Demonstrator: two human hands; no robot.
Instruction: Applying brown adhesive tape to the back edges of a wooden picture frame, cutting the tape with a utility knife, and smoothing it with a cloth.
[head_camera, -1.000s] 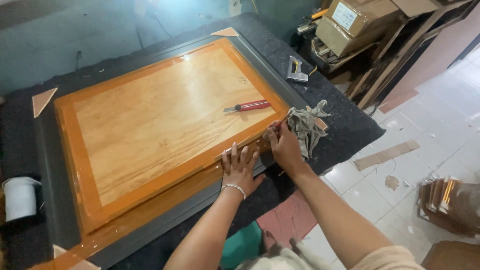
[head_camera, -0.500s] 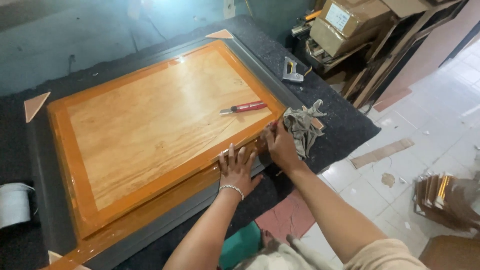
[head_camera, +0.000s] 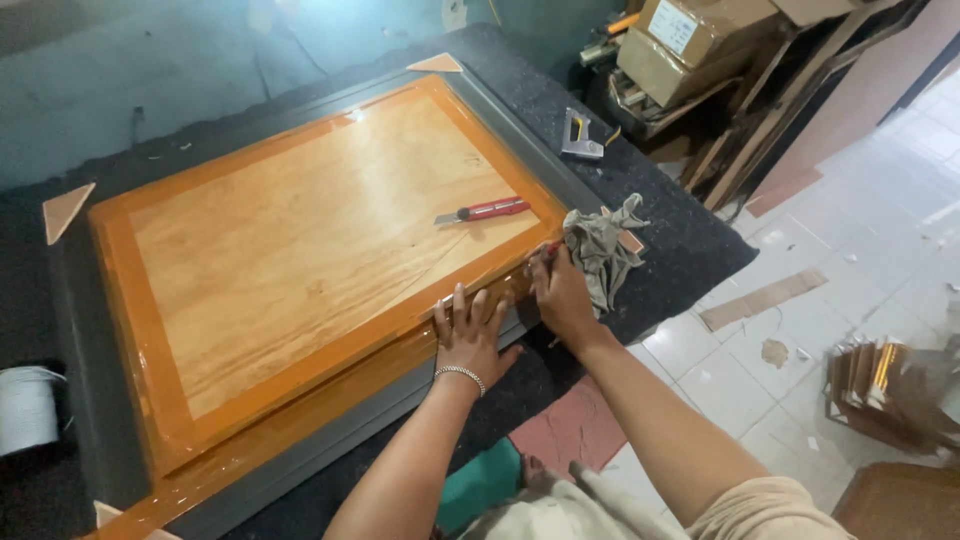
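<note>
Dark workbench (head_camera: 690, 240) carries wooden panel (head_camera: 300, 240); left hand (head_camera: 470, 335) spread flat, right hand (head_camera: 560, 295) curled; knife (head_camera: 482, 211), rag (head_camera: 600, 250) near.

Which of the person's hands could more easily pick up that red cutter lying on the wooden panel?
Probably the right hand: it sits nearer the red cutter, close to the grey rag. The left hand lies flat on the panel's edge, farther off.

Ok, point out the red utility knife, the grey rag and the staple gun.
Red utility knife (head_camera: 484, 211), head view, on its red handle.
Grey rag (head_camera: 601, 250), head view, middle of the crumpled cloth.
Staple gun (head_camera: 579, 135), head view, on its metal body.
</note>
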